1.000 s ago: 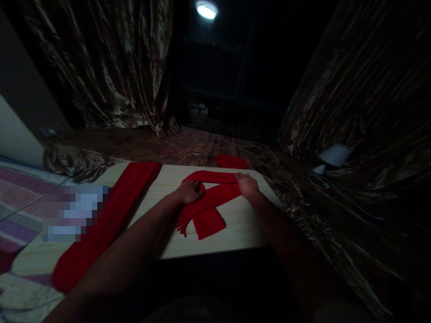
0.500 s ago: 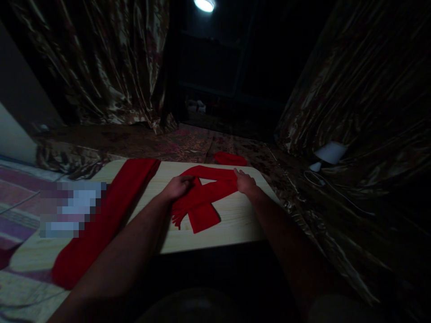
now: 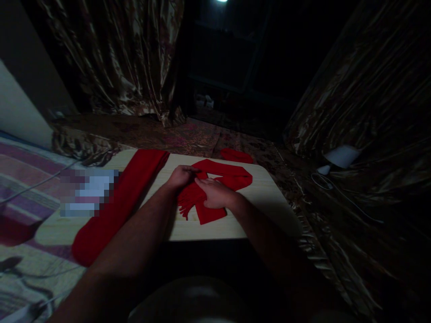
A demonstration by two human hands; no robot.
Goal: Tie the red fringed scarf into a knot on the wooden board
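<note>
A red fringed scarf (image 3: 239,179) lies looped on the light wooden table (image 3: 262,211), its two ends crossing toward me. The fringe spreads at the lower left of the loop, and the other end points toward the near edge. At the loop's left side, my left hand (image 3: 182,176) is closed on the scarf's edge. My right hand (image 3: 218,194) rests on the crossing with fingers stretched out flat toward the left hand. The cloth beneath that palm is hidden.
A long folded red cloth (image 3: 117,211) lies across the table's left part, beside a blurred-out patch. Another red piece (image 3: 236,155) sits at the far edge. A white lamp (image 3: 343,156) with a cord stands at right. Patterned curtains (image 3: 134,58) hang behind.
My right hand has left the loop's right corner and moved left onto the crossing, its fingers flat. My left hand stays at the scarf's left side. The view has shifted slightly.
</note>
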